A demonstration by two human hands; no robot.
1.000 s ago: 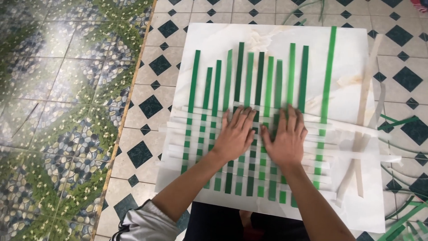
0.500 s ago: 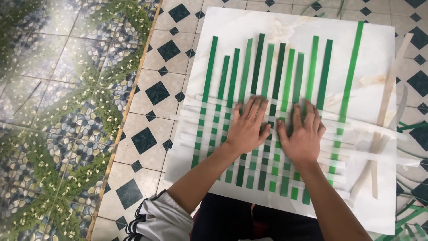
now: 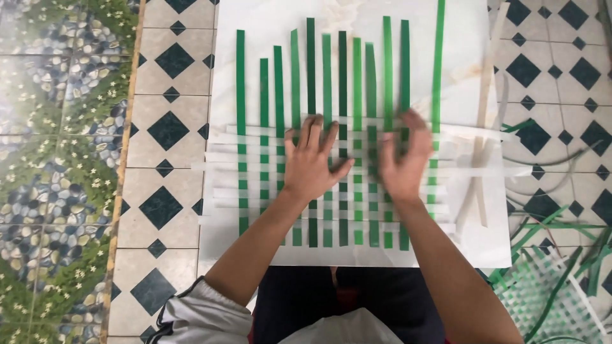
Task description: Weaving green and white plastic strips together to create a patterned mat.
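On the white board (image 3: 255, 38) sits the woven mat (image 3: 338, 185): green vertical strips (image 3: 310, 64) crossed by white horizontal strips (image 3: 223, 167), woven part in the lower middle of the board, green ends running free toward the top.

Left hand (image 3: 312, 162) lies flat on the weave, palm down, fingers spread, gripping nothing. Right hand (image 3: 403, 159) is just beside it, to the right, also on the weave; fingers blurred, look spread and loose, no strip visibly pinched.

Versus half a second back: the hands were side by side and nearly touching, now there's a gap between them, with the right hand shifted rightward toward the outer green strips. Left hand barely changed. View has also swung, so the board fills more of the picture and sits squarer.

Loose pale strips (image 3: 488, 83) lie along the board's right edge, some overhanging. Another woven green-and-white piece (image 3: 542, 293) and stray green strips lie on the floor at lower right.

Board rests on a tiled floor (image 3: 166, 127) with a dark diamond pattern; at far left, tiles (image 3: 57, 159) with a pebble-and-flower print. Person's dark trousers and a white sleeve (image 3: 204, 315) show at the bottom.
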